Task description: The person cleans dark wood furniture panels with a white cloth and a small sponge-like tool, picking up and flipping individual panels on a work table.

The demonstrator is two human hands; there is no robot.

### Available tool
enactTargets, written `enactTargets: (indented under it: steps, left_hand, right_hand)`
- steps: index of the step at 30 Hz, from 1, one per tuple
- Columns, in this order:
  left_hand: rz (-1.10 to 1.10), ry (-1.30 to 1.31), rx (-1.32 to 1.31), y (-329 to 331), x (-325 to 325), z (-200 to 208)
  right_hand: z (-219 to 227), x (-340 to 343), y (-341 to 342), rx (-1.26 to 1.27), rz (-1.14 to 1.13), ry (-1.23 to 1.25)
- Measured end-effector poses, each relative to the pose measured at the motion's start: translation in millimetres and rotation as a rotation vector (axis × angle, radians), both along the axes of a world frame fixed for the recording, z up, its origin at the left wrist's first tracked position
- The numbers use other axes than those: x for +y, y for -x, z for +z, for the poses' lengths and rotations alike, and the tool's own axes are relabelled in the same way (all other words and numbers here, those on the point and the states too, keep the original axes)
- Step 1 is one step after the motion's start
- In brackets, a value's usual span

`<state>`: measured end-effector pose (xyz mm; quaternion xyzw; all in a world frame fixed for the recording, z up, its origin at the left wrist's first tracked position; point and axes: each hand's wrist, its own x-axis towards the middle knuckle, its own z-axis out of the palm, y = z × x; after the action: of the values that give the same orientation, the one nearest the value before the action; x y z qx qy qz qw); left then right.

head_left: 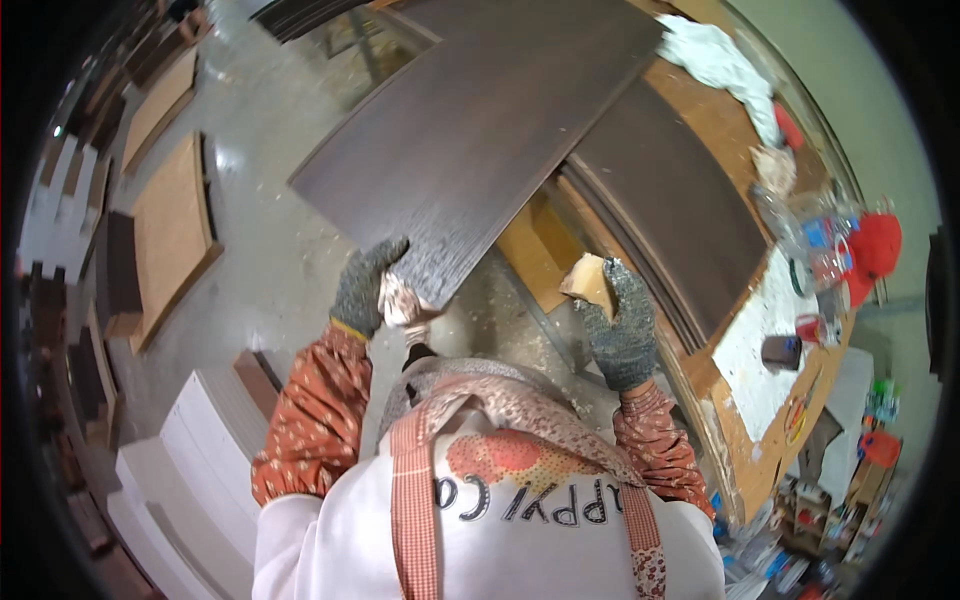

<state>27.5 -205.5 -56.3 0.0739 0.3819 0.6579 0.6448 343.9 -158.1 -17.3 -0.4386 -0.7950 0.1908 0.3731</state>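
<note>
A long dark brown wood-grain panel (pixel 470 120) slants across the view, its far end over the workbench and its near end close to my body. My left hand (pixel 362 285), in a grey knit glove, grips the panel's near left corner, and a crumpled pale cloth (pixel 399 302) is bunched beside those fingers at the edge. In my right hand (pixel 625 335), also gloved, is a pale yellow block (pixel 588 283) like a piece of sponge, held apart from the panel. More dark brown panels (pixel 675 190) lie stacked on the bench to the right.
The wooden workbench (pixel 720 400) carries a white sheet (pixel 755 345), a dark cup (pixel 781 352), plastic bottles (pixel 825 240), a red cap (pixel 876 250) and a white cloth (pixel 720 65). White boards (pixel 190 480) are stacked at lower left. Wooden panels (pixel 170 230) stand farther left on the grey floor.
</note>
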Motion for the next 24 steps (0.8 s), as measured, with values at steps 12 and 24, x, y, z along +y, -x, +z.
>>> enactTargets:
  steps: [12,24]
  left_hand:
    - [-0.274,0.205,0.670,184.7,52.3,43.7]
    - [-0.219,0.012,0.450,251.4,85.6,20.7]
  right_hand:
    - [20.8,28.7,276.9,-0.203,0.727,-0.449]
    - [28.9,75.6,297.4,-0.386,0.432,-0.381]
